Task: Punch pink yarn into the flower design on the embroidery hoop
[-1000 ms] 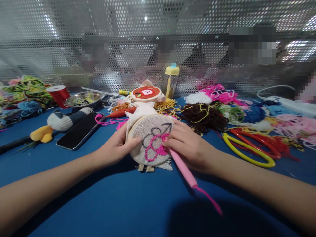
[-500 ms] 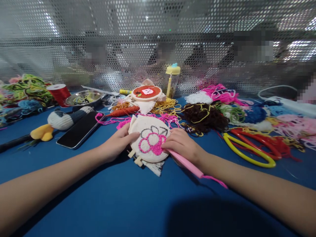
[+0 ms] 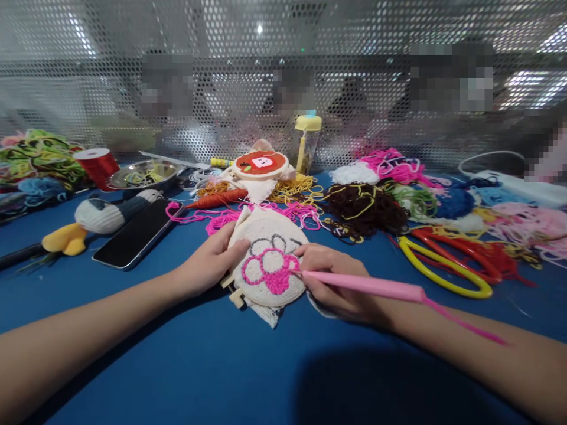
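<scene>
Toward the left edge of the blue table (image 3: 186, 366) lie a stuffed toy (image 3: 95, 217) and a phone (image 3: 133, 234). Near the middle, the left hand (image 3: 208, 262) clasps the rim of the embroidery hoop (image 3: 269, 260), tilted up off the cloth, while the right hand (image 3: 334, 280) pinches a pink punch needle (image 3: 363, 284) with its tip at the pink flower. Best to keep the hoop braced, the needle upright and the trailing yarn (image 3: 465, 324) slack, clear of the scissors (image 3: 447, 260) at right.
</scene>
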### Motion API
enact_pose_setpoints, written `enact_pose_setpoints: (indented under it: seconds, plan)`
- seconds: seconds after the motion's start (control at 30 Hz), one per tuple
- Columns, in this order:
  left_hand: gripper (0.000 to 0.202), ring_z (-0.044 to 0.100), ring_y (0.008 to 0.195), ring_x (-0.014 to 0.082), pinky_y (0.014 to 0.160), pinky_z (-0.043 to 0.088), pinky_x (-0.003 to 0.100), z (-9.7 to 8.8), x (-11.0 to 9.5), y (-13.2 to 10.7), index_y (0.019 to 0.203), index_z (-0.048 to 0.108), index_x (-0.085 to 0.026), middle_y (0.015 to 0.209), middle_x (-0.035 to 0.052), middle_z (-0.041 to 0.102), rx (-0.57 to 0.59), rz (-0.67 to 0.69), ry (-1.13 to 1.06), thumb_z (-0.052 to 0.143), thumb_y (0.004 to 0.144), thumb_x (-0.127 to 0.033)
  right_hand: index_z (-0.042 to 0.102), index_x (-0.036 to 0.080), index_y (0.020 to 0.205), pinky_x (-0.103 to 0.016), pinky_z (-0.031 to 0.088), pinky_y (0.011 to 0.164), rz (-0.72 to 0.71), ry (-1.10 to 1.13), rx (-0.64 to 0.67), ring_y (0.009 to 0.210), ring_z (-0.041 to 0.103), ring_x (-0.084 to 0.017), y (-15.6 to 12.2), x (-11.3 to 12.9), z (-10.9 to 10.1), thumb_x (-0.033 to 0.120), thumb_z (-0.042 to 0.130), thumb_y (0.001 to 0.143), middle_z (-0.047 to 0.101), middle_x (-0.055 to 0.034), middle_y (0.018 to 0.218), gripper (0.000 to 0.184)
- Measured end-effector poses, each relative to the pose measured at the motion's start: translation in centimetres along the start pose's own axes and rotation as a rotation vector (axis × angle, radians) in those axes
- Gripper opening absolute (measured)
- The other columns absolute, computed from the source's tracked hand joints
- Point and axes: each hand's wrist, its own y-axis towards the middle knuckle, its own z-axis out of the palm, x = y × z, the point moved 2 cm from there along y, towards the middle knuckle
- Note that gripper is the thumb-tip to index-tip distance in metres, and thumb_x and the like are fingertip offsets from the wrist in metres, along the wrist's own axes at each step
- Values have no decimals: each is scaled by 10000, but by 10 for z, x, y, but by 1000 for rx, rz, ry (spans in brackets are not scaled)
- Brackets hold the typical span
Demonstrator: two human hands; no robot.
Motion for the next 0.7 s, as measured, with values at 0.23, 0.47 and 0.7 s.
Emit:
enact_pose_setpoints:
  seconds: [0.23, 0.47, 0.7]
  plan:
    - [381, 513, 950, 187, 765, 442, 272, 0, 0, -1, 1154, 398, -166, 1067, 54, 553, 4, -3, 42, 440, 806, -316, 451, 183, 825, -299, 446, 736, 74, 222, -52, 789, 531, -124, -5, -9, 0, 161, 449, 798, 516, -9, 744, 35]
    - [370, 521, 926, 172, 726, 446, 246, -2, 2, -1, 1153, 394, -183, 1088, 53, 542, 8, 5, 47, 440, 809, -312, 445, 201, 849, -321, 437, 701, 79, 338, -114, 696, 513, -111, -5, -11, 2, 182, 445, 813, 471, 29, 640, 40]
    - [399, 549, 861, 183, 679, 461, 265, 0, 0, -2, 1148, 408, -167, 1031, 65, 572, -8, -19, 25, 457, 791, -338, 449, 209, 858, -352, 429, 721, 124, 314, -113, 723, 511, -127, -9, -13, 3, 197, 427, 821, 476, 22, 648, 44]
